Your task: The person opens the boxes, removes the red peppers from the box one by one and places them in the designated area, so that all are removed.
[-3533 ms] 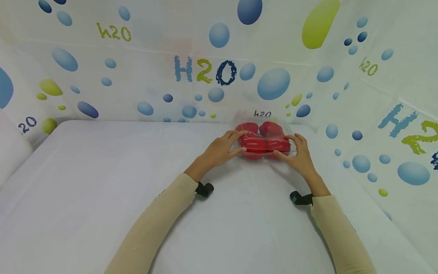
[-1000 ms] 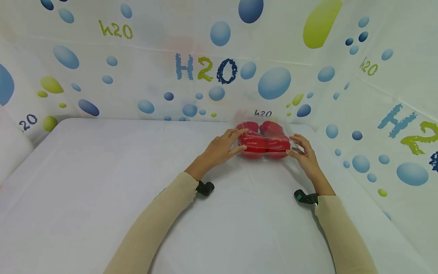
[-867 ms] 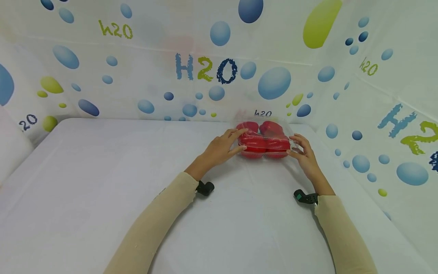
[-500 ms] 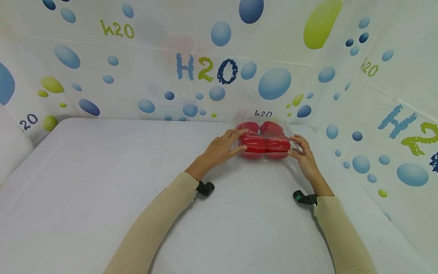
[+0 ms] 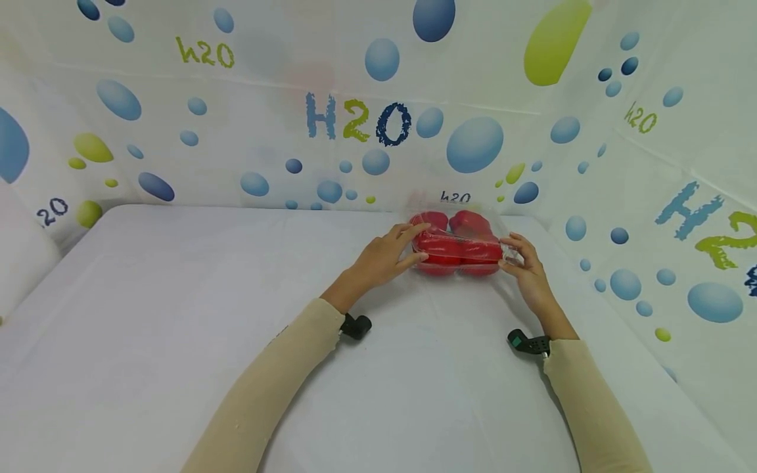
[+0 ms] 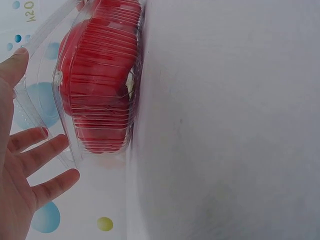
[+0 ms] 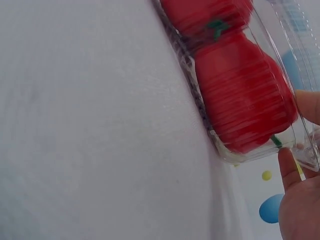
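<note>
A clear plastic clamshell container (image 5: 457,265) stands at the back of the table, right of the middle. Inside are several shiny red bell peppers (image 7: 242,92), with green stems showing in the right wrist view. My left hand (image 5: 383,255) holds its left end, thumb at the front and fingers over the top. In the left wrist view the lid (image 6: 35,107) stands angled off the ribbed base (image 6: 102,75), with the thumb (image 6: 16,65) and fingers at its edges. My right hand (image 5: 530,268) pinches the right end, thumb at the rim.
A white cloth (image 5: 236,315) covers the table. Behind and to the right hangs a white curtain (image 5: 254,112) with blue and green drops and H2O lettering, close behind the container. Dark wrist cameras (image 5: 357,326) sit on both wrists.
My right hand has slid right, from the container's front face to its right end, within the last few seconds. The left hand and the container stay nearly in place.
</note>
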The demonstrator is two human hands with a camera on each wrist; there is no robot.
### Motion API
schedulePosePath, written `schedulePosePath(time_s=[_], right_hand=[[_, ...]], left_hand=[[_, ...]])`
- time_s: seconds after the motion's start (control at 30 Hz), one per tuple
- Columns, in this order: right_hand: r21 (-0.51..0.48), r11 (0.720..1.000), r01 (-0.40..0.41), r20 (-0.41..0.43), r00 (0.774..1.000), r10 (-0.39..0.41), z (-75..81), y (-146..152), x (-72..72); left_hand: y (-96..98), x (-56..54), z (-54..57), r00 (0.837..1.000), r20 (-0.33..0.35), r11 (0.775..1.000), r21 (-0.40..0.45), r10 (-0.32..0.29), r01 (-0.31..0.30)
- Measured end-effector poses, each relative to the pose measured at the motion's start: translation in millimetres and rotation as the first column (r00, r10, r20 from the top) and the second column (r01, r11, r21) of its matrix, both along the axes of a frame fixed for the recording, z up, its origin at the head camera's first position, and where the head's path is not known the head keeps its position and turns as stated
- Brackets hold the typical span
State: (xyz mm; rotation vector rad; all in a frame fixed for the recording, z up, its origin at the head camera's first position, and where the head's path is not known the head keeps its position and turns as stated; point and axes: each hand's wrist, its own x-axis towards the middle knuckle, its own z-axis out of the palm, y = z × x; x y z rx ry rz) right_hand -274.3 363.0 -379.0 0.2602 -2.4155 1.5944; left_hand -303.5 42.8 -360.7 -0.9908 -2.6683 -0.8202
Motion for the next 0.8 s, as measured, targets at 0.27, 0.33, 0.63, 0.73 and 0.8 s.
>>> schedulePosePath(time_s=[0.27,0.33,0.63,0.73,0.8], right_hand=[[-0.014,1.000,0.020,0.011,1.000,-0.020,1.9,0.0,-2.2],[-0.021,1.000,0.018,0.011,1.000,-0.018,2.1,-0.7,-3.1],[-0.031,0.999,0.011,0.024,1.000,-0.010,-1.1,0.7,-5.2],[-0.013,1.000,0.010,0.016,1.000,-0.010,-3.0,2.1,-5.9],[0.006,1.000,0.011,0.002,1.000,-0.011,-3.5,2.6,-6.0]], left_hand=[[-1.6,-2.4,1.8,1.000,-0.003,1.000,0.007,0.000,0.000],[-1.9,-3.3,1.7,1.000,-0.004,1.000,0.006,0.000,0.000],[-3.5,-6.1,-0.5,1.000,0.011,1.000,0.006,-0.008,0.008],[-4.1,-7.3,-1.1,1.000,0.019,1.000,0.008,-0.008,0.008],[-4.8,-8.1,-1.1,1.000,0.026,1.000,0.011,-0.008,0.007]])
